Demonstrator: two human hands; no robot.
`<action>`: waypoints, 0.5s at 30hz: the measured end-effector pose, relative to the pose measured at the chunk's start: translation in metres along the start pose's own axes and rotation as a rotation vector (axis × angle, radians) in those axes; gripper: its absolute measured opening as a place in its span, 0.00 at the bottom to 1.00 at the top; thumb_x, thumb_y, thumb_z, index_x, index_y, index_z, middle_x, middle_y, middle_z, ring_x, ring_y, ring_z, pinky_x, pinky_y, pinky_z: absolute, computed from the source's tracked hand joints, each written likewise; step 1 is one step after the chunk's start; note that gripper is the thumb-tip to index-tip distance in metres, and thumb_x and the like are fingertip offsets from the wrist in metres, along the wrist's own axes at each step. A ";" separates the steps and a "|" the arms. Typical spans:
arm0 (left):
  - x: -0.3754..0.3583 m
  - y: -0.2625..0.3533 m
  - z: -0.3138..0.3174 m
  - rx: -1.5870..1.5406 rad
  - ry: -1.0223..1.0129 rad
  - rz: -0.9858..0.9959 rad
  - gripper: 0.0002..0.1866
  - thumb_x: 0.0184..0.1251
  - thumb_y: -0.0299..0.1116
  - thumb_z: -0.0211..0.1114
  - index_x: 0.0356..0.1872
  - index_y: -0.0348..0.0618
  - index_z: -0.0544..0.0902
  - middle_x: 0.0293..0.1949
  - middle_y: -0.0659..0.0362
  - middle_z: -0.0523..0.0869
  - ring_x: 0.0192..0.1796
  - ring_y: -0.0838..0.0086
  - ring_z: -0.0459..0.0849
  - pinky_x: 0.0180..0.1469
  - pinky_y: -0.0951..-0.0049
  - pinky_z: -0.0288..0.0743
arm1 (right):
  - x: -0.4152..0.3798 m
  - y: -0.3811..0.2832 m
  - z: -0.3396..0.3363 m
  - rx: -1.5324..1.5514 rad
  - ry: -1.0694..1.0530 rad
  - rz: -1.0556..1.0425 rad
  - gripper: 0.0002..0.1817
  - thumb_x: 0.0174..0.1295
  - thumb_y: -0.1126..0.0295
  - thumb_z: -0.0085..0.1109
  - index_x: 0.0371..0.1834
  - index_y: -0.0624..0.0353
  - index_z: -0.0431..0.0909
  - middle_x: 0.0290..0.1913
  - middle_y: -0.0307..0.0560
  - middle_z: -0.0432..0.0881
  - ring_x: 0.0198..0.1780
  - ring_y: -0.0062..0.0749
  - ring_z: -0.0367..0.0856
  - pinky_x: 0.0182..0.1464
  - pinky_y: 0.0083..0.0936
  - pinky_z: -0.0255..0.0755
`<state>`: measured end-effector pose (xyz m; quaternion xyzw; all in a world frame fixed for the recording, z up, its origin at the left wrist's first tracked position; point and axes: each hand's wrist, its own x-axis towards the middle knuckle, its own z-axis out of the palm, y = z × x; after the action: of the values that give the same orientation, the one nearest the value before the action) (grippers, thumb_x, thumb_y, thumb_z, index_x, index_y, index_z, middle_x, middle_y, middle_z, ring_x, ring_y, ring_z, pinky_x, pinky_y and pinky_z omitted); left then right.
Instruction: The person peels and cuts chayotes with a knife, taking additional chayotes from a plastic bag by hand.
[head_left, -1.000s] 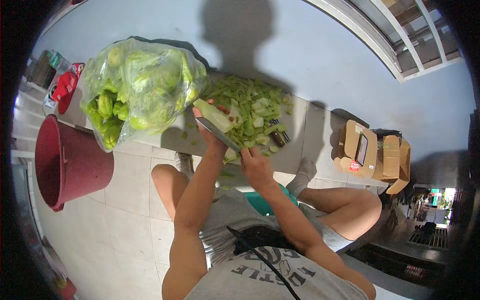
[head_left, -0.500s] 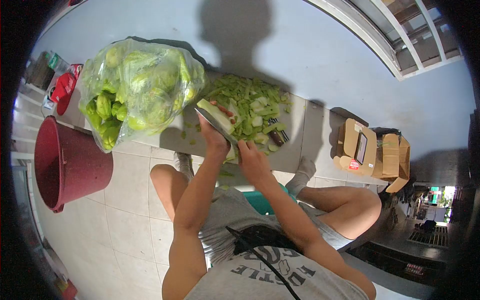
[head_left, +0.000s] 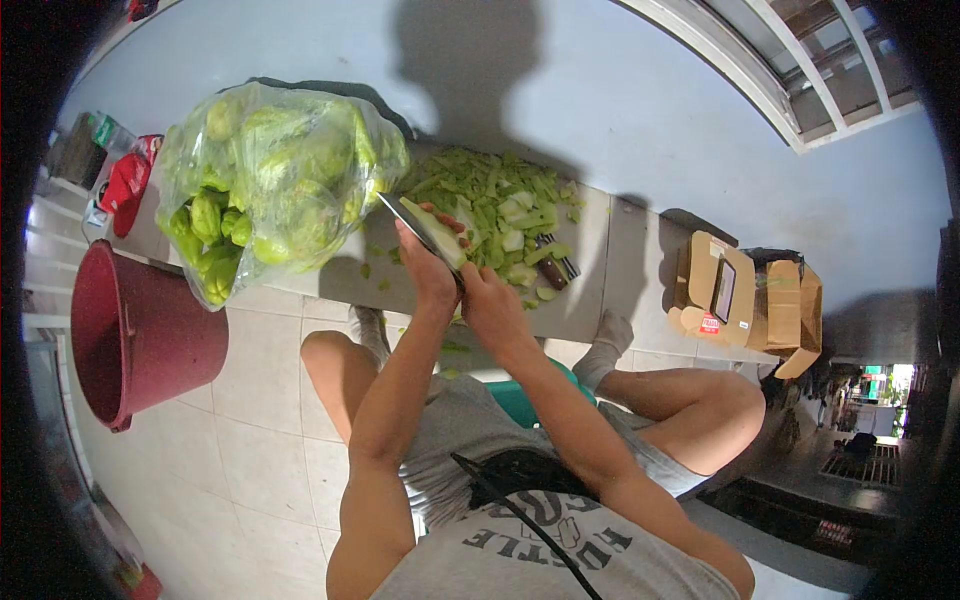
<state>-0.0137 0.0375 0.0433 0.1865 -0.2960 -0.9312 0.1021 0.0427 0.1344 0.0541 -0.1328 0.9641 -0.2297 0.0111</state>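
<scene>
My left hand [head_left: 428, 268] is wrapped round a pale green peeled vegetable [head_left: 435, 232], its fingertips showing on the far side. Closed round the handle end of a knife [head_left: 414, 224], my right hand [head_left: 490, 302] is close beside the left one. The blade lies along the vegetable's left side and its tip points up and left. Beyond both hands, a heap of green peelings and pale pieces [head_left: 495, 205] covers part of the tiled ledge [head_left: 585, 310]. A dark brown handle [head_left: 551, 272] lies at the heap's right edge.
A clear plastic bag [head_left: 290, 180] of green chayotes stands left of the heap. Further left are a dark red bucket [head_left: 165, 335] and a red packet [head_left: 127, 180]. Opened cardboard boxes [head_left: 705, 290] sit at the right. Part of a green object [head_left: 515, 402] shows between my legs.
My right hand has moved slightly up and left, nearer my left hand. The knife has slid up and left along the vegetable, its tip now further out.
</scene>
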 end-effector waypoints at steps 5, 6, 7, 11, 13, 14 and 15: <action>-0.001 0.001 0.001 0.103 0.019 0.079 0.25 0.78 0.53 0.38 0.51 0.42 0.71 0.33 0.55 0.79 0.34 0.69 0.80 0.30 0.69 0.76 | 0.000 -0.009 -0.005 0.015 -0.030 0.043 0.10 0.59 0.75 0.50 0.44 0.56 0.66 0.42 0.61 0.78 0.37 0.63 0.81 0.36 0.53 0.77; 0.002 0.000 -0.002 0.104 -0.015 0.097 0.24 0.78 0.52 0.38 0.51 0.40 0.71 0.34 0.54 0.79 0.33 0.69 0.80 0.30 0.69 0.76 | 0.000 -0.011 -0.007 0.068 0.001 0.045 0.09 0.60 0.76 0.51 0.43 0.59 0.67 0.37 0.62 0.77 0.36 0.65 0.79 0.36 0.53 0.74; 0.003 0.001 -0.003 0.106 -0.048 0.115 0.24 0.78 0.51 0.39 0.51 0.39 0.71 0.34 0.53 0.80 0.33 0.69 0.81 0.30 0.69 0.77 | 0.000 -0.011 -0.008 0.122 0.031 0.048 0.07 0.60 0.77 0.52 0.41 0.61 0.68 0.33 0.62 0.76 0.36 0.66 0.78 0.37 0.54 0.71; 0.003 0.008 -0.003 0.171 -0.060 0.103 0.24 0.78 0.50 0.39 0.52 0.38 0.71 0.34 0.53 0.80 0.33 0.69 0.81 0.31 0.69 0.78 | 0.011 0.002 -0.005 0.265 0.072 -0.035 0.05 0.62 0.77 0.51 0.39 0.64 0.69 0.31 0.65 0.78 0.38 0.66 0.78 0.37 0.51 0.70; 0.002 0.012 -0.002 0.199 -0.120 0.109 0.24 0.78 0.49 0.39 0.53 0.37 0.71 0.36 0.51 0.81 0.33 0.68 0.81 0.33 0.68 0.78 | 0.015 0.006 -0.014 0.374 -0.015 -0.034 0.07 0.64 0.75 0.51 0.42 0.66 0.71 0.31 0.66 0.79 0.40 0.65 0.78 0.37 0.47 0.70; 0.005 0.011 -0.003 0.198 -0.120 0.110 0.24 0.78 0.49 0.39 0.53 0.37 0.71 0.36 0.51 0.81 0.33 0.68 0.81 0.33 0.68 0.78 | 0.016 0.007 -0.020 0.374 -0.015 -0.036 0.07 0.64 0.75 0.51 0.42 0.66 0.71 0.31 0.66 0.79 0.40 0.65 0.78 0.37 0.47 0.70; 0.009 0.009 -0.006 0.204 -0.130 0.112 0.25 0.77 0.51 0.39 0.52 0.38 0.73 0.36 0.51 0.82 0.33 0.67 0.82 0.33 0.67 0.79 | 0.016 0.006 -0.025 0.396 -0.022 -0.019 0.09 0.64 0.74 0.52 0.45 0.66 0.72 0.32 0.66 0.80 0.39 0.64 0.79 0.37 0.45 0.71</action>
<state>-0.0185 0.0244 0.0418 0.1185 -0.4052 -0.8992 0.1150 0.0238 0.1466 0.0741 -0.1397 0.8986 -0.4135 0.0455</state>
